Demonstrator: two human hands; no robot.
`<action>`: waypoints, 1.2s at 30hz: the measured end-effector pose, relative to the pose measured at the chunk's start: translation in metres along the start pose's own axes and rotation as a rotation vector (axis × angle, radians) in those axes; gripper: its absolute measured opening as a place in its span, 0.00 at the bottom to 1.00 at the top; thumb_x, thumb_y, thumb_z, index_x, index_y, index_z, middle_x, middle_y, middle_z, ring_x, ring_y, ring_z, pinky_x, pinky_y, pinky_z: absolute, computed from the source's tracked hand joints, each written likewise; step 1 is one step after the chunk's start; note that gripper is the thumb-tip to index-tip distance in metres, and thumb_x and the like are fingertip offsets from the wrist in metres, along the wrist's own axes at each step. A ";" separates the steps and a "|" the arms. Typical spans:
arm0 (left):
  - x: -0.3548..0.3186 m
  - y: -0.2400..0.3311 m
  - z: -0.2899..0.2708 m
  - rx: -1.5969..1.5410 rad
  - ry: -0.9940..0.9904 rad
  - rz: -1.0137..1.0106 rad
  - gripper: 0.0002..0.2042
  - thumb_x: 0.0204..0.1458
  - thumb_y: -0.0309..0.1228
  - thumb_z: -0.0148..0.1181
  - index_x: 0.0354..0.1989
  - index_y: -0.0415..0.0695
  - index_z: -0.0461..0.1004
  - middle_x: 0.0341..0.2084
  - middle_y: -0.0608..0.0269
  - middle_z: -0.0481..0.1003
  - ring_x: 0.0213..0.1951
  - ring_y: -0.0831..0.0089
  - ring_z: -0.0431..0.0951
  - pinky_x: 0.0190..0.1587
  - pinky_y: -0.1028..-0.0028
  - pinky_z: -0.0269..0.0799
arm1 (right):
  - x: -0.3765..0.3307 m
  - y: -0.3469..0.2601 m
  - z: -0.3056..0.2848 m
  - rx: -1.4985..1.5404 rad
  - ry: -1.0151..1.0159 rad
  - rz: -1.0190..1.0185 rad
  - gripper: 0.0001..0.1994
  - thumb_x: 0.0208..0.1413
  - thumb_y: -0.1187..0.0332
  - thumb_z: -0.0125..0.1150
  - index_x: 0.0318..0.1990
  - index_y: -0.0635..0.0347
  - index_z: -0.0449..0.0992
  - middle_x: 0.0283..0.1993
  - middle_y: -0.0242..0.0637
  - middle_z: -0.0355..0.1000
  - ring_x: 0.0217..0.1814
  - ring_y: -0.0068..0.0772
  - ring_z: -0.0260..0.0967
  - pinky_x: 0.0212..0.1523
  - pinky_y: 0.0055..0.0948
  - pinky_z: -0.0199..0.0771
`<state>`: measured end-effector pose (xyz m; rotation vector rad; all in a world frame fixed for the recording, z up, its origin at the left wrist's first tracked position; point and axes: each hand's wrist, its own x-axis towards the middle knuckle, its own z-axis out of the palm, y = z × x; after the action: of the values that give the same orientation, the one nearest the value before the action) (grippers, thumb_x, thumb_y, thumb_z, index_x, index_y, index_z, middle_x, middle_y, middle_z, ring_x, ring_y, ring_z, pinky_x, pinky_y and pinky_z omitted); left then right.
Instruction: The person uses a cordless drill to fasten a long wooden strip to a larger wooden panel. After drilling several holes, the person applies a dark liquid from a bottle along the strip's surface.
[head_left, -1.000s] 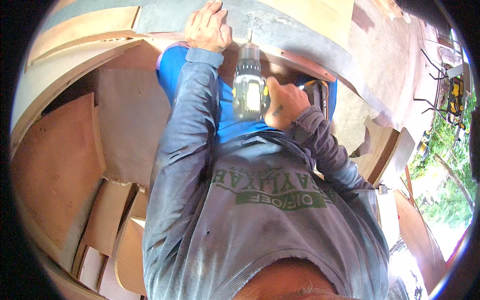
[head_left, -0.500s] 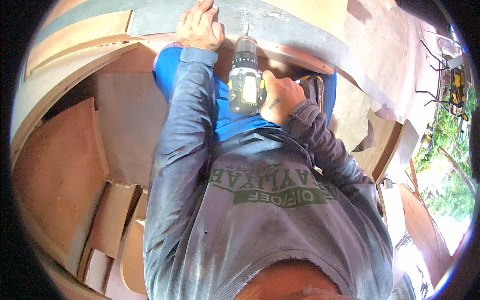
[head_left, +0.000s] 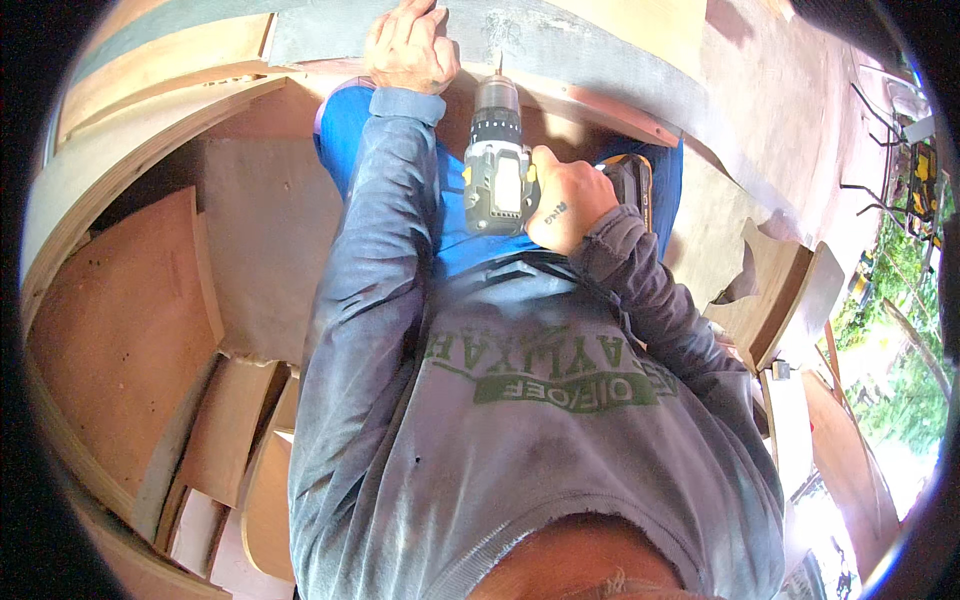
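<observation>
A cordless drill (head_left: 496, 190) is held in my right hand (head_left: 570, 203), whose fingers wrap round its grip. Its battery shows beyond that hand. From the chuck (head_left: 496, 112) a thin bit (head_left: 498, 62) points away from me, its tip at the grey-painted board (head_left: 580, 42); whether it touches cannot be told. To the left of the bit, my left hand (head_left: 412, 52) rests on the same board, fingers stretched toward the top edge of the view and apparently holding nothing. Part of the fingertips is hard to make out.
Curved wooden panels (head_left: 120, 340) stand at the left. A pinkish wood strip (head_left: 625, 118) runs under the grey board. More cut wood pieces (head_left: 765, 290) stand at the right, and a black and yellow tool (head_left: 922, 185) is at the far right edge.
The view has shifted slightly. My right hand has drawn the drill a little toward me and to the right, while my left hand stays on the board.
</observation>
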<state>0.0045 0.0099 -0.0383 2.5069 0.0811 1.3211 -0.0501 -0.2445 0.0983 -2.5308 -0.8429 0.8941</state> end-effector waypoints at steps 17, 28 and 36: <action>0.001 -0.002 0.000 0.002 0.006 0.009 0.15 0.44 0.28 0.52 0.39 0.49 0.82 0.50 0.65 0.81 0.54 0.63 0.81 0.58 0.60 0.71 | 0.006 0.004 -0.006 -0.037 0.036 0.038 0.21 0.40 0.67 0.65 0.45 0.62 0.71 0.31 0.58 0.77 0.37 0.65 0.78 0.39 0.57 0.78; -0.002 -0.002 0.002 -0.014 0.009 0.024 0.14 0.41 0.29 0.56 0.38 0.48 0.81 0.47 0.62 0.82 0.52 0.61 0.81 0.57 0.59 0.71 | 0.018 -0.001 -0.008 -0.089 0.055 0.039 0.19 0.45 0.67 0.60 0.46 0.63 0.73 0.34 0.58 0.79 0.38 0.64 0.79 0.41 0.55 0.80; 0.002 -0.001 -0.002 -0.041 -0.048 0.015 0.12 0.43 0.25 0.57 0.37 0.45 0.80 0.48 0.60 0.81 0.54 0.60 0.80 0.58 0.58 0.71 | 0.011 -0.004 -0.009 -0.128 0.004 0.015 0.23 0.46 0.65 0.60 0.50 0.68 0.73 0.33 0.59 0.79 0.38 0.59 0.81 0.41 0.51 0.81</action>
<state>0.0037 0.0113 -0.0358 2.5082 0.0250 1.2545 -0.0390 -0.2353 0.1019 -2.6499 -0.9087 0.8649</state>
